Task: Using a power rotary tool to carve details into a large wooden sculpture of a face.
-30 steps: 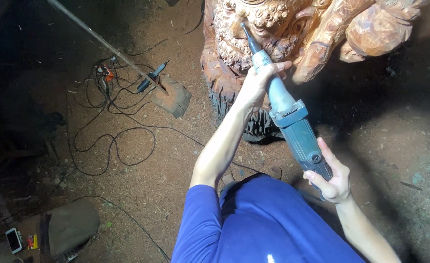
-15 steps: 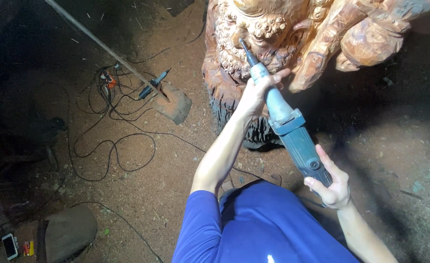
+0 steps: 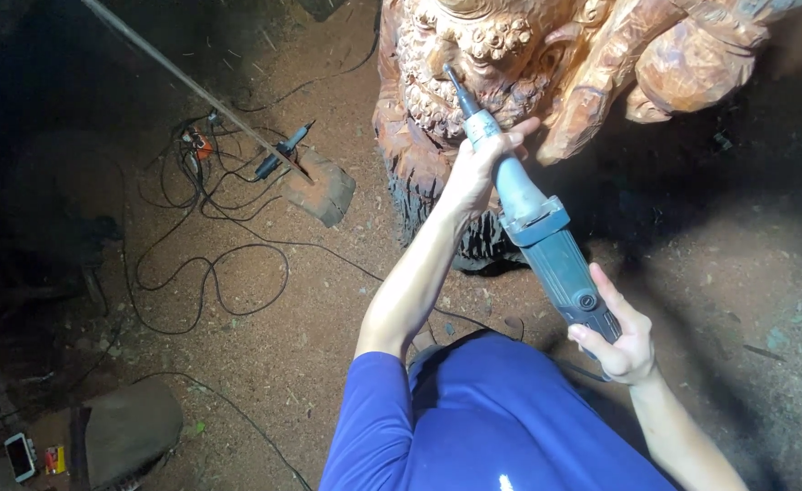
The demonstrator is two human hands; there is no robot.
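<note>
I see one blue die grinder (image 3: 546, 241), running from 11 o'clock down to 4 o'clock, tip against the carved wooden statue (image 3: 510, 55) at 12 o'clock. Left hand (image 3: 483, 168) has fingers closed around the grinder's nose, likely to steer the bit in the fine beard detail. Right hand (image 3: 624, 341) has fingers wrapped round the tail end, probably carrying the weight and steadying. Two hands, one tool, one carving. At 10 o'clock: one wood block (image 3: 324, 186) with a long rod (image 3: 192, 86) leaning on it, and black cables (image 3: 201, 273) tangled on the dirt floor (image 3: 328, 336). One phone (image 3: 19, 456) at 8 o'clock.
</note>
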